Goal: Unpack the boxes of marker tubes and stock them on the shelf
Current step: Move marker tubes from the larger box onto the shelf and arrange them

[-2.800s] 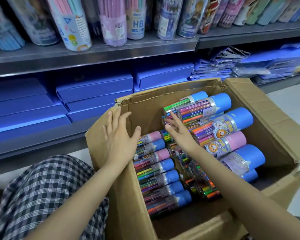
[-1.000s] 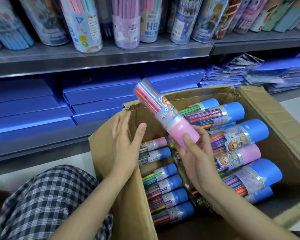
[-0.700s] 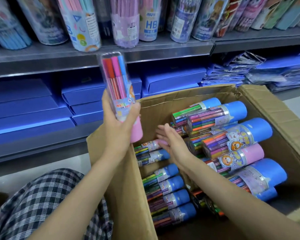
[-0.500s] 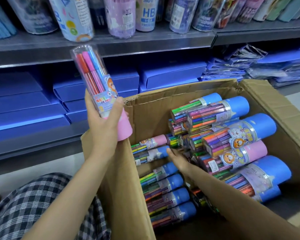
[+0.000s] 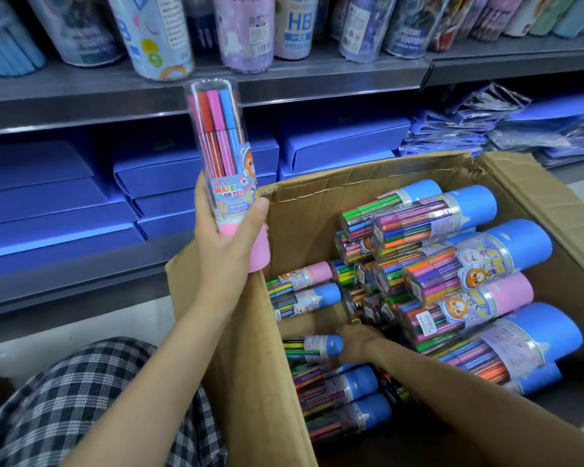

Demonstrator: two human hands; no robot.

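My left hand [image 5: 223, 251] is shut on a clear marker tube with a pink cap [image 5: 223, 156], held upright with the cap down, above the near-left corner of the open cardboard box [image 5: 368, 173]. The box holds several marker tubes lying flat: small ones with blue or pink caps [image 5: 304, 288] on the left and large ones [image 5: 479, 257] piled on the right. My right hand [image 5: 358, 338] reaches low into the box between the two groups, against the cap of a small blue-capped tube [image 5: 314, 343]. Its fingers are partly hidden among the tubes.
A grey metal shelf [image 5: 317, 82] above carries standing tubes of pencils [image 5: 149, 35]. Below it lie flat blue boxes [image 5: 58, 210] and plastic-wrapped blue packs [image 5: 486, 129]. My checked trouser leg [image 5: 81, 399] is at the lower left, beside the box.
My right hand lifted the pink-capped tube out of the box and passed it to my left hand, which now holds it upright. My right hand went back down deep among the small tubes.
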